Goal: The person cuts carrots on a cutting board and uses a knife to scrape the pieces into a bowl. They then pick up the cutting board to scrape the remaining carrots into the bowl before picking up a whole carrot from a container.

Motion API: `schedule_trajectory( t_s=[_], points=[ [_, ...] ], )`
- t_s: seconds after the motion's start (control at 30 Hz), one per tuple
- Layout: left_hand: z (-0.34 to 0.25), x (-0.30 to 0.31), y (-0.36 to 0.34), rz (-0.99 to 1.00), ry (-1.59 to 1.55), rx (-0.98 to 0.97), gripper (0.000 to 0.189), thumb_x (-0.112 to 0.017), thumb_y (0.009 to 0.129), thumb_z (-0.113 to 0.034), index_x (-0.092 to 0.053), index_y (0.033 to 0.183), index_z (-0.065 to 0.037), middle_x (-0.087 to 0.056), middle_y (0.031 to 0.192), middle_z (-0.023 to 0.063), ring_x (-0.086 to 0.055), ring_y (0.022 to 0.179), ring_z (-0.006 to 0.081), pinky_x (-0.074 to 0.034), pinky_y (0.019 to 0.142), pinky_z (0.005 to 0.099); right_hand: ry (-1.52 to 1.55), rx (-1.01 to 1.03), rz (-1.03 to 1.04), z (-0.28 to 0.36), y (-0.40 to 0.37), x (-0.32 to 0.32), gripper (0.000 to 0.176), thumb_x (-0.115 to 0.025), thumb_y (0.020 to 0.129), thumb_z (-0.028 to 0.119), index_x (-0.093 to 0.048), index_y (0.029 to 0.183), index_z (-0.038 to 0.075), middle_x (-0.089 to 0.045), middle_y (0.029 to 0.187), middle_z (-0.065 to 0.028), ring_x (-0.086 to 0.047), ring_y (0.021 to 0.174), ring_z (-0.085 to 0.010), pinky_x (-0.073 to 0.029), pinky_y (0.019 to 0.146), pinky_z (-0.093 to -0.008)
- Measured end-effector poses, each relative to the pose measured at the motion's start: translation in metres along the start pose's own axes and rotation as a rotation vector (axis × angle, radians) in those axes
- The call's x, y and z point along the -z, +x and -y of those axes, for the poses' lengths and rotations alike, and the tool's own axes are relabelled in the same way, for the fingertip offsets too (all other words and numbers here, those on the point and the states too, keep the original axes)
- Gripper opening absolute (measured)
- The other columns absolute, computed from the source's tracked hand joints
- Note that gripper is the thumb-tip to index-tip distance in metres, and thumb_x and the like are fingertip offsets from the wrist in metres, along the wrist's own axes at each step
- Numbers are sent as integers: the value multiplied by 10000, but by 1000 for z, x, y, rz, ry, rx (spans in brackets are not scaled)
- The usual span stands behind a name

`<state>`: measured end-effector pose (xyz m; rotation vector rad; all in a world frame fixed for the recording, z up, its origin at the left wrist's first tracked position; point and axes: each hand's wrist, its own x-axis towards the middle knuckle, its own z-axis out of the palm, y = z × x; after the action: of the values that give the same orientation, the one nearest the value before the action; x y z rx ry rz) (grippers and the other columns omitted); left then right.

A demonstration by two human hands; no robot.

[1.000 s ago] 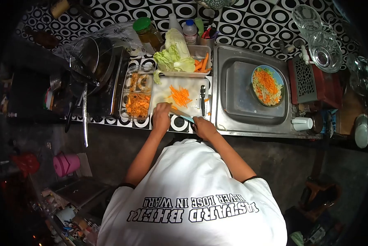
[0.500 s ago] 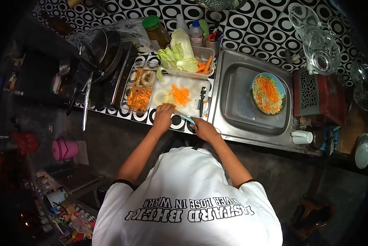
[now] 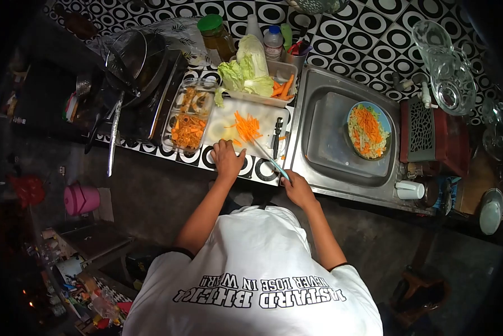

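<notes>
While the right hand (image 3: 299, 189) wraps round the pale blue handle (image 3: 280, 169) of a knife (image 3: 263, 151), the blade points far and left, right up by the shredded carrot (image 3: 247, 127)! That knife looks light and stiff, best held by the handle, clear of the edge. Across to the left hand (image 3: 228, 161), fingers loosely spread at the near side of the cutting board (image 3: 216, 126); whether anything lies beneath, can't tell. Those shreds, on the board, should be light, bendy, perhaps damp: gather them loosely. Farther off, cabbage (image 3: 252, 63) leans in a tub (image 3: 262, 101).
</notes>
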<state>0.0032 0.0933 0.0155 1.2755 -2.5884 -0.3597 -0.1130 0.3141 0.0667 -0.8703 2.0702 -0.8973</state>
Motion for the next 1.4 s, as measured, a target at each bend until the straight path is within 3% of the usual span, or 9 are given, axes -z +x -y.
schedule_trajectory(
  t_s=[0.03,0.33,0.53,0.7,0.8,0.93,1.03,1.1,1.4],
  points=[
    [-2,0,3,23,14,13,481,-760,757,-353,-637,1092,-30,-566,1108,124,-477,1111,319,-360,928,461,-4,60,-50,-7,-1,-5,184,-523,955,144,-593,1052,4,-638,894,-213,-607,864,-374,-464,786,-419],
    [10,2,10,-11,3,-121,369,-757,744,-261,-632,1000,-27,-542,1048,118,-471,1075,301,-345,932,448,36,-2,-52,-1,-8,-29,168,-529,951,120,-592,1049,-2,-608,859,-225,-588,808,-372,-463,766,-409],
    [33,15,21,-27,34,-339,342,-743,749,-234,-639,993,-18,-532,1096,128,-457,1112,306,-305,1004,483,-13,37,27,11,7,-36,206,-532,956,153,-593,1086,5,-626,916,-250,-595,869,-419,-458,775,-455],
    [41,21,27,23,31,-364,361,-733,778,-248,-643,1037,-14,-534,1160,137,-446,1159,314,-273,1045,500,-150,28,92,9,24,-35,197,-512,956,138,-576,1083,1,-630,926,-256,-590,889,-449,-447,774,-499],
    [43,22,26,37,-26,-400,362,-731,789,-251,-644,1053,-18,-532,1182,139,-439,1187,313,-256,1060,510,-86,71,4,7,27,-35,197,-510,953,123,-579,1089,-2,-633,902,-255,-591,869,-456,-450,771,-500],
    [46,19,28,68,-57,-428,351,-726,798,-225,-644,1073,-22,-536,1179,131,-439,1191,306,-252,1061,517,-65,68,38,22,24,-30,218,-509,951,108,-579,1125,-4,-635,908,-256,-591,869,-452,-453,772,-487],
    [49,13,31,63,-77,-433,343,-723,802,-213,-645,1076,-21,-546,1167,116,-443,1186,300,-251,1061,515,16,6,111,37,21,-31,202,-486,954,126,-551,1099,1,-614,1001,-260,-571,979,-452,-446,832,-506],
    [48,9,36,55,-78,-436,341,-722,803,-211,-646,1076,-21,-552,1158,109,-444,1184,297,-252,1061,512,44,82,36,39,19,-38,273,-498,959,95,-550,1205,-12,-617,974,-278,-580,913,-450,-458,805,-453],
    [55,17,33,40,-115,-423,360,-692,825,-199,-611,1133,-32,-567,1162,96,-459,1208,276,-248,1066,500,18,74,-6,39,20,-50,340,-492,968,93,-507,1285,-26,-609,1037,-286,-584,982,-452,-461,860,-448]
  ],
)
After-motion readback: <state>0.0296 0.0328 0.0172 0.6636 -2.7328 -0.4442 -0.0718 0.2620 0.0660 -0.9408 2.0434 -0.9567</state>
